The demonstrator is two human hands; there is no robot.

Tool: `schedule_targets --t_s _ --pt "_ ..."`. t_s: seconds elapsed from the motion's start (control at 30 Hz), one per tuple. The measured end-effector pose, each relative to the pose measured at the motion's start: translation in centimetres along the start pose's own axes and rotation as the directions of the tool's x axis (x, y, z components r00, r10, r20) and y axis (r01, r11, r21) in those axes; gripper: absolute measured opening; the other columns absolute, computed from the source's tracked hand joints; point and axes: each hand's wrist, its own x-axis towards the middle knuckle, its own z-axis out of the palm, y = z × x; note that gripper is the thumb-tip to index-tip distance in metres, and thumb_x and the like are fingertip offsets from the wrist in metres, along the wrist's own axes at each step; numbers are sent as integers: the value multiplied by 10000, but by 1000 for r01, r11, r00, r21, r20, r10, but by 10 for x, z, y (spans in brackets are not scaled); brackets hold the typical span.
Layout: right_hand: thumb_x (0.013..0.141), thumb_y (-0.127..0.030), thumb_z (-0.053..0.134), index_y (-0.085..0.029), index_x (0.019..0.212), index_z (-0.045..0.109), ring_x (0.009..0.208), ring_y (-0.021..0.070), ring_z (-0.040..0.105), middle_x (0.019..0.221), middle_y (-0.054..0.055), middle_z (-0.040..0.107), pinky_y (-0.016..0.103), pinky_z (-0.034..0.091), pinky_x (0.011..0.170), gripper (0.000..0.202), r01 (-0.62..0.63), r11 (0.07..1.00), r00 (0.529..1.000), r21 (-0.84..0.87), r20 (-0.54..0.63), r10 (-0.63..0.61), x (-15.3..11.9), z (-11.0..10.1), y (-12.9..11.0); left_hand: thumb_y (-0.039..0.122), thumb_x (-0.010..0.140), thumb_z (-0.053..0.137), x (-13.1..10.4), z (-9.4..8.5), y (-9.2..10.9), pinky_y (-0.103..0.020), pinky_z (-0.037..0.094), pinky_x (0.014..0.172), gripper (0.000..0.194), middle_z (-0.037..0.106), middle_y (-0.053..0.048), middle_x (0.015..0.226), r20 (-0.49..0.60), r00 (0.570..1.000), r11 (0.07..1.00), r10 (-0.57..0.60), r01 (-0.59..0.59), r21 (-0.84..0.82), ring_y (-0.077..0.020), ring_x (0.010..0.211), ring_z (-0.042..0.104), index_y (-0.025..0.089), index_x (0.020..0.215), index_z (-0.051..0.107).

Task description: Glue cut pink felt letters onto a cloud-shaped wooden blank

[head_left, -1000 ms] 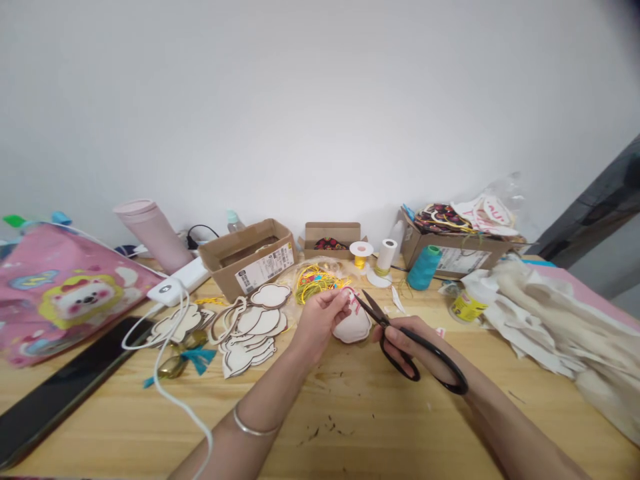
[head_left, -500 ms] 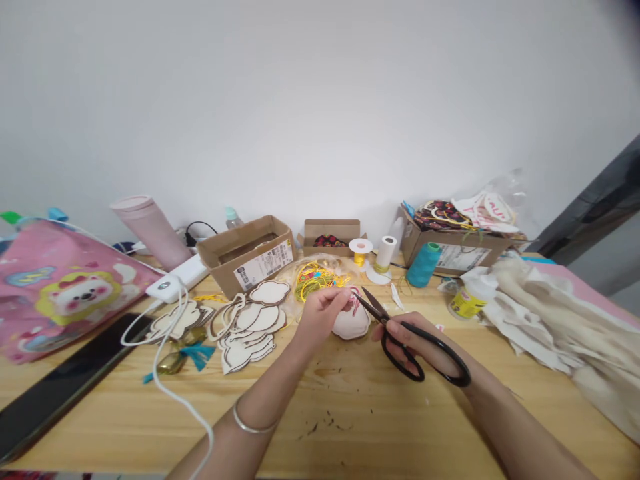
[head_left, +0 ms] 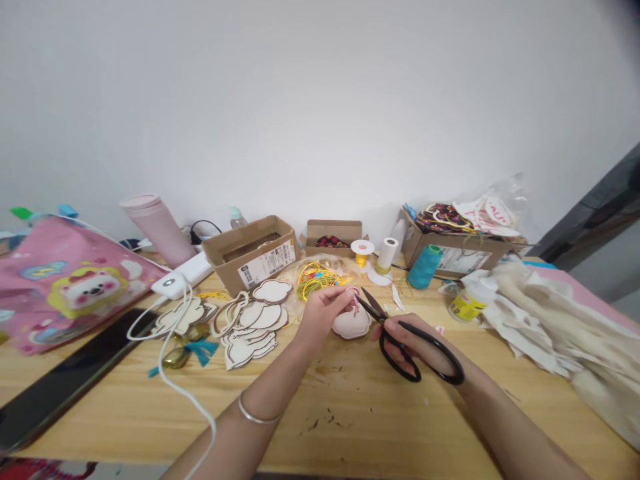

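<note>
Looking down through the head view, I have the left hand (head_left: 323, 312) and right hand (head_left: 413, 335) apart over the table (head_left: 367, 420). The left thumb and fingers are pinched together at the pink-marked top of a white padded piece (head_left: 351, 325), though I can't tell what they grip. The right hand is closed around the handles of black scissors (head_left: 372, 304), whose parted blades point at the left fingertips. The white padded piece lies on the wood just behind the gap between my hands. Behind it, the left box (head_left: 267, 263) stands open, its contents mostly masked by its walls; the small box (head_left: 334, 231) holds dark, red-patterned pieces, and the right box (head_left: 450, 251) is heaped with patterned and white pieces under clear plastic. The yellow-labelled tub (head_left: 467, 305) sits near crumpled cloth (head_left: 530, 313), but I can't make out its contents. I have bare wood between the forearms, down to the table's front edge, and more right of the scissors, up to the cloth. On the left, wooden cutouts (head_left: 255, 317) and a white cable (head_left: 183, 393) crowd the left forearm. The pink bag (head_left: 75, 287) and dark slab (head_left: 70, 377) are cut off by the view's left side.
</note>
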Motion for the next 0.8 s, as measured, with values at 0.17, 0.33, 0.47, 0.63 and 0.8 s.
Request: schedule_targets --t_s 0.17,0.33,0.47,0.63,0.8 --pt "848 -514 399 -126 859 559 338 46 393 488 -59 415 161 287 325 420 3 1000 1000 10 7 -3 2 0 3 351 665 685 -2 2 -2 -227 462 703 230 638 -28 665 -10 999 981 -44 42 -192 -92 641 546 121 646 675" --pt "838 -533 402 -116 880 560 341 49 387 487 -60 410 168 289 329 448 2 1000 1000 1 4 -2 3 2 2 326 682 679 -4 5 0 -219 468 710 219 658 -38 672 -9 997 967 -71 67 -247 -88 638 560 108 662 684" --pt "834 -541 401 -119 865 555 342 53 380 474 -62 403 175 276 333 451 0 999 1000 -46 -26 -1 2 5 -1 319 686 676 -5 5 1 -212 465 688 206 664 -39 678 -12 996 958 -90 83 -276 -86 630 562 113 673 686" --pt "811 -563 419 -122 825 557 338 55 362 436 -70 387 179 256 342 463 -16 990 996 -142 -91 3 2 9 -8 313 671 686 -5 3 -1 -239 460 746 186 661 -30 703 -48 992 957 -120 103 -271 -92 667 563 127 669 691" --pt "796 -579 421 -139 736 538 340 56 370 426 -66 390 184 257 350 460 -27 982 994 -187 -107 7 2 8 -10 336 676 678 -5 1 -4 -264 446 761 207 652 -38 730 -53 991 969 -126 112 -223 -105 705 557 130 690 690"
